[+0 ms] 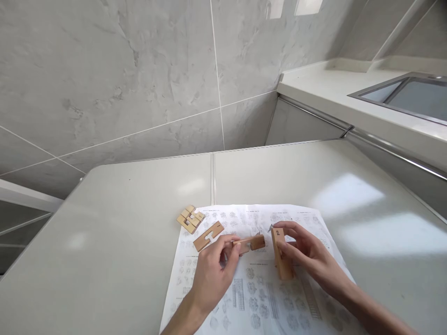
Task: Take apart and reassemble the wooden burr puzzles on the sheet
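Note:
My left hand [218, 263] pinches a notched wooden puzzle piece [257, 242] between thumb and fingers, its free end pointing right. In my right hand [307, 251] is another wooden puzzle piece [283, 260], marked "2" at its top end and held nearly upright. A gap separates the two pieces. Just beyond my left hand lies a flat wooden piece with a cut-out [208, 236]. Past it, a small cluster of lighter wooden pieces [190, 219] rests over the corner of a printed instruction sheet [244, 274]. My fingers hide part of both held pieces.
The sheet, covered in small diagrams, lies on a pale glossy table [115, 242] with a seam [213, 179] across it. A grey tiled wall [139, 70] stands behind. At the right is a white counter [321, 86] with a sink [408, 95].

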`<state>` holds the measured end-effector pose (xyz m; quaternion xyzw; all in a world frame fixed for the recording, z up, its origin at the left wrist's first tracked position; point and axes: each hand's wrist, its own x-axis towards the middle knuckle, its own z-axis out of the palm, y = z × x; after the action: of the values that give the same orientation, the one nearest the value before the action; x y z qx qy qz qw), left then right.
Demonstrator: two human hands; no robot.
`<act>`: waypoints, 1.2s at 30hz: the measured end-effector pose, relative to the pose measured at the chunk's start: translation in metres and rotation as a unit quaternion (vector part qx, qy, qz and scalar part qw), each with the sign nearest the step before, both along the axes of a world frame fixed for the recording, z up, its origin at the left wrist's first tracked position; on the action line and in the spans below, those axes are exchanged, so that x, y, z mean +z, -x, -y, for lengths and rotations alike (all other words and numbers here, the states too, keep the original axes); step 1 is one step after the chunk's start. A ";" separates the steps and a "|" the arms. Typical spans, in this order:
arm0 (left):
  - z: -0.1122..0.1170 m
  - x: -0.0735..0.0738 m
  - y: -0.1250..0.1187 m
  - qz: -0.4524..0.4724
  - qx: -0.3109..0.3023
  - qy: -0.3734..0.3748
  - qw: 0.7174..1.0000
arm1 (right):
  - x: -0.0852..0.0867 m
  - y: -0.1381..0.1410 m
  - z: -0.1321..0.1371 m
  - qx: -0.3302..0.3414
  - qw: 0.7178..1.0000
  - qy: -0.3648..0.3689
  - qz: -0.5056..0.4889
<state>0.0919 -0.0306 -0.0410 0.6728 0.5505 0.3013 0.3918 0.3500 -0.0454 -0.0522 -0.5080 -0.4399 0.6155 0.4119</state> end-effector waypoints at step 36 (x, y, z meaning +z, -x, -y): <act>0.004 -0.010 0.000 -0.146 -0.230 -0.198 0.942 | -0.012 0.001 0.004 0.108 0.882 -0.219 0.403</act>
<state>0.0919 -0.0343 -0.0510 0.8816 0.3612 0.2047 0.2244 0.3493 -0.0491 -0.0646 -0.5586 -0.7434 0.2865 0.2308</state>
